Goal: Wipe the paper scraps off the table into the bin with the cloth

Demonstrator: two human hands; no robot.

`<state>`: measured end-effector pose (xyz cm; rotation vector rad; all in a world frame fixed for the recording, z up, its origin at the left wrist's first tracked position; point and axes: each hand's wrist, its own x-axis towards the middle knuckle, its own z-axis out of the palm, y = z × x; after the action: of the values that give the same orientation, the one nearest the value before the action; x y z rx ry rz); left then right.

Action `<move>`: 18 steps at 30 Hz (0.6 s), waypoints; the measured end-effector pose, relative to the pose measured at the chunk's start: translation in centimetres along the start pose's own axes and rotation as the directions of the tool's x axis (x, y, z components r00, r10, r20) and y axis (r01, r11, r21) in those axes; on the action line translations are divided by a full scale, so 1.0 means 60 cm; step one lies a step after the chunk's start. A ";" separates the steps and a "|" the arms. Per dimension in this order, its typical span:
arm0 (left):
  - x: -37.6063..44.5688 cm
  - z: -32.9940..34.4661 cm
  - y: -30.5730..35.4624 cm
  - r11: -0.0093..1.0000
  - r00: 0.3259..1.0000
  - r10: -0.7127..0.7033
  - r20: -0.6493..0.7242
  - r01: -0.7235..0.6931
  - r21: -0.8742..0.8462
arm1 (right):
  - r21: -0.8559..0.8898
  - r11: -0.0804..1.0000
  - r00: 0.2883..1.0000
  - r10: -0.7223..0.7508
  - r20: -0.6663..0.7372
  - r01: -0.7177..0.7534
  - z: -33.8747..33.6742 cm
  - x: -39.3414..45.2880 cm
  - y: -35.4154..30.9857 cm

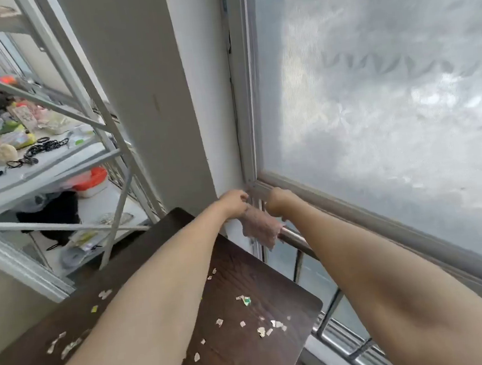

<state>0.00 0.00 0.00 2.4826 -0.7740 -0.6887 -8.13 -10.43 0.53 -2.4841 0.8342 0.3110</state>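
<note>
Both arms are stretched out toward the middle of the frame, up by the window corner. The left hand and right hand are each closed on the top edge of a pinkish-brown cloth, pinching it from either side so it hangs down between them, right in front of the metal handrail that runs along the frosted window. The cloth is above the far edge of the dark wooden table, not touching it as far as I can see.

The paper scraps are all over the tabletop in the lower half of the frame: a bunch of white bits lower centre-right, a few more at lower left, plus some yellow and green ones mixed in. Left side of the frame has a white metal shelf rack crammed with hair ties and random stuff. Can't spot the bin anywhere.
</note>
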 end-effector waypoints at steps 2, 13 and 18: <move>0.025 0.016 0.004 0.997 1.000 -0.006 -0.017 0.007 0.082 | -0.028 0.998 0.998 0.057 -0.010 -0.058 0.008 0.011 0.014; 0.113 0.083 -0.001 0.930 0.967 -0.066 -0.245 0.148 0.336 | -0.100 0.974 0.977 0.194 -0.087 -0.202 0.058 0.048 0.045; 0.120 0.090 -0.002 0.877 0.950 -0.142 -0.277 0.250 0.411 | -0.039 0.982 0.982 0.183 -0.055 -0.185 0.062 0.063 0.050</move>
<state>2.14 -5.76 -6.56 3.0215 -0.6438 -0.2827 -7.21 -12.46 -5.13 -2.4689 1.0926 0.3331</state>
